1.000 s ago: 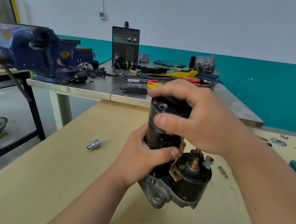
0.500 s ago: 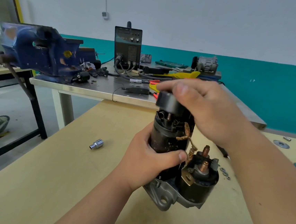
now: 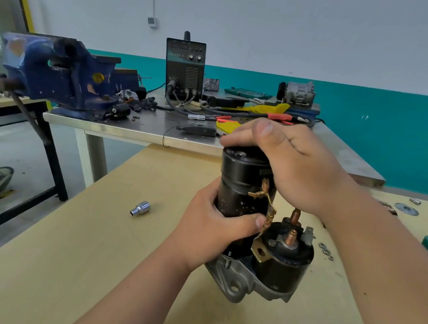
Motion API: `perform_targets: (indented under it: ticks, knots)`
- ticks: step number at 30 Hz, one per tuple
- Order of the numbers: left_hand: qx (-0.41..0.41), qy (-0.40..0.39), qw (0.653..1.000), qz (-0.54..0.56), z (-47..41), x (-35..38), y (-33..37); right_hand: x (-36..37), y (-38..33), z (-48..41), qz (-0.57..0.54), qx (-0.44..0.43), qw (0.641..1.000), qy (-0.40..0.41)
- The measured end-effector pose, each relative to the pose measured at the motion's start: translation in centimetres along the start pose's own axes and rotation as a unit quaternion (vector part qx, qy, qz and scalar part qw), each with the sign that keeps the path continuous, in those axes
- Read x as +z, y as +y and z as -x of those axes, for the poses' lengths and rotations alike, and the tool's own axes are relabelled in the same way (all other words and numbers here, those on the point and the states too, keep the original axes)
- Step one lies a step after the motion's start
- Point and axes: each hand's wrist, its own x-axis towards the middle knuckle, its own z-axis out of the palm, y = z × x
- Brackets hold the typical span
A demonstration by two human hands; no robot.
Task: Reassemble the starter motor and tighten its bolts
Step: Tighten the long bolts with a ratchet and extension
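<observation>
Clasped round its black body by the left hand [image 3: 216, 230], fingers curled, and cupped on top by the curled right hand [image 3: 298, 170]: motor [image 3: 241, 190], upright over the table [image 3: 67, 265]. Left of it, a socket [image 3: 140, 207]; right, loose nuts [image 3: 326, 251].

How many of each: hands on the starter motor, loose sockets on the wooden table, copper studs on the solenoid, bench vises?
Hands on the starter motor: 2, left hand and right hand
Loose sockets: 1
Copper studs: 2
Bench vises: 1
Total: 6
</observation>
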Motion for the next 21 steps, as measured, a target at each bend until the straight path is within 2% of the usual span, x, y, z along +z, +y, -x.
perform_targets:
  ticks: [8, 18, 21]
  knots:
    - [-0.026, -0.012, 0.999, 0.021, -0.03, -0.31, -0.68, 0.40, 0.88, 0.69, -0.060, -0.065, 0.996, -0.003]
    - [-0.041, -0.021, 0.997, 0.058, -0.23, -0.61, -0.79, 0.43, 0.20, 0.58, 0.024, -0.008, 0.999, -0.032]
    - [-0.054, -0.030, 0.996, 0.065, -0.28, -0.80, -0.88, 0.36, 0.50, 0.68, -0.020, 0.002, 0.999, -0.035]
